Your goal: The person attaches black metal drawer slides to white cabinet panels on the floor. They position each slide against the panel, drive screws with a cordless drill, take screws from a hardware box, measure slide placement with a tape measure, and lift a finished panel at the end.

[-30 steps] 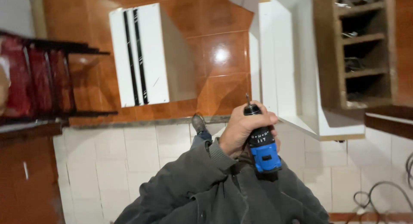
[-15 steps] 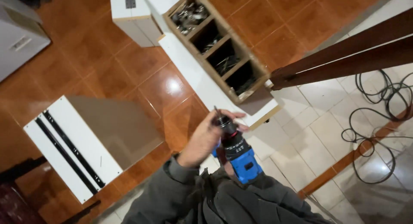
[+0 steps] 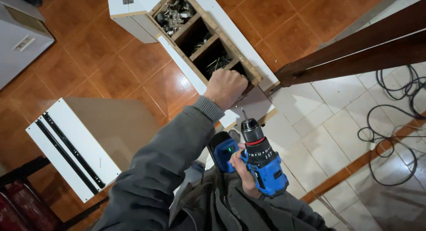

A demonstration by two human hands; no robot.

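My left hand (image 3: 226, 87) reaches forward in a grey sleeve to a wooden box with several compartments (image 3: 256, 75) on the floor. Its curled fingers dip into the nearest compartment, so I cannot see whether they hold anything. The other compartments hold screws and metal fittings (image 3: 174, 14). My right hand (image 3: 240, 168) grips a blue and black cordless drill (image 3: 264, 162) close to my body. A screwdriver bit points up and away from the chuck.
A white drawer part with two black slide rails (image 3: 66, 151) lies on the brown tiles at the left. White boards (image 3: 255, 109) lie under and beside the box. A dark wooden beam (image 3: 355, 45) crosses the upper right, and black cables (image 3: 395, 133) coil on the pale tiles.
The view has swung down onto the floor. My left hand has left the drill's chuck and gone forward to the wooden box. The drill stays in my right hand.
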